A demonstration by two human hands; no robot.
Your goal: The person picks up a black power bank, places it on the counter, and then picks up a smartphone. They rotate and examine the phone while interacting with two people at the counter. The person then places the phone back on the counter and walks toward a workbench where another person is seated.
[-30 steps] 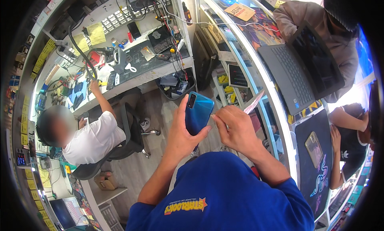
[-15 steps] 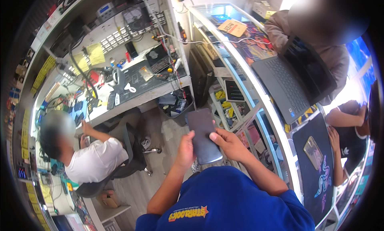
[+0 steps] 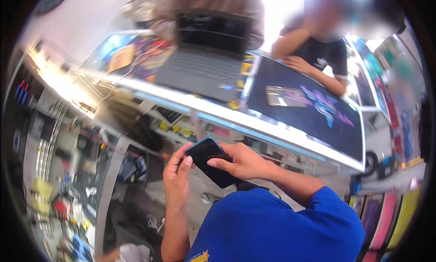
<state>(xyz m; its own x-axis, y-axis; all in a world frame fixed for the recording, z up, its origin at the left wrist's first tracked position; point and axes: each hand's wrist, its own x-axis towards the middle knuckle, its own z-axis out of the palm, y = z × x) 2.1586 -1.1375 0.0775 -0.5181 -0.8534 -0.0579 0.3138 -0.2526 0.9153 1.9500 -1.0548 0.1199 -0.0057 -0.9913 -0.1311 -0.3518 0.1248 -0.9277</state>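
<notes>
A dark smartphone (image 3: 211,161) with a blue edge is tilted in front of my chest, its black face turned up. My left hand (image 3: 178,175) pinches its upper left corner between thumb and fingers. Around its right side is my right hand (image 3: 240,160), the thumb lying across the dark face. Both hands are closed on the phone, and the fingers beneath it are hidden.
Ahead stands a glass counter (image 3: 290,137) carrying an open laptop (image 3: 200,69), a black desk mat (image 3: 297,123) and a gold phone (image 3: 284,96). Two people are behind it. A cluttered workbench (image 3: 93,175) lies left; colourful boxes (image 3: 386,214) stand at lower right.
My view has swung right, bringing the counter in front and the workbench to the far left. The phone has turned in my hands, and the left hand has shifted to its upper corner.
</notes>
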